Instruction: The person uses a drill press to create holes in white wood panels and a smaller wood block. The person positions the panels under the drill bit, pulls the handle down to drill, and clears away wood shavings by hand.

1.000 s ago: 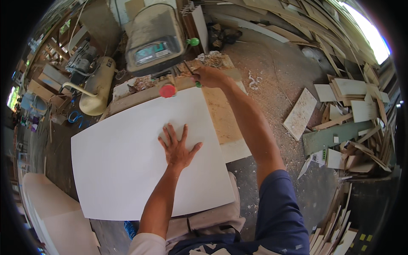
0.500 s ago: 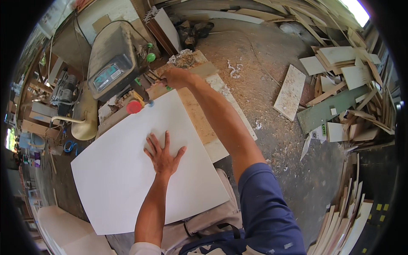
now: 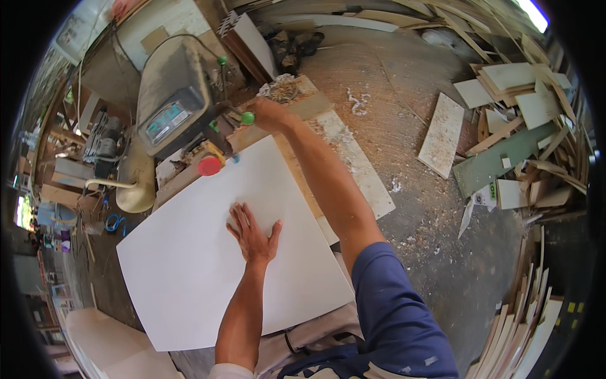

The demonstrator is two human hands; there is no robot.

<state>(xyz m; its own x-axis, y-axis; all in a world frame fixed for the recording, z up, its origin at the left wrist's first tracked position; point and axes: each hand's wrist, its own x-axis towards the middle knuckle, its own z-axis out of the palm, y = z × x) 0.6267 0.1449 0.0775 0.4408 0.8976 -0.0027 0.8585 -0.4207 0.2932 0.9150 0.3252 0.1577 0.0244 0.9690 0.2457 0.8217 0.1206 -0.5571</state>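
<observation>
L hand [image 3: 252,232] flat, fingers spread on white board [image 3: 208,252]; R hand [image 3: 268,114] closed round green-knobbed lever [image 3: 243,116] by grey machine [image 3: 170,104]

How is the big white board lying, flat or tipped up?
Flat. The white board lies on the machine table, and the left hand presses on it with spread fingers.

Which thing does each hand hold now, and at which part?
The right hand grips the machine lever just behind its green knob. The left hand holds nothing; it lies flat on the white board.
</observation>
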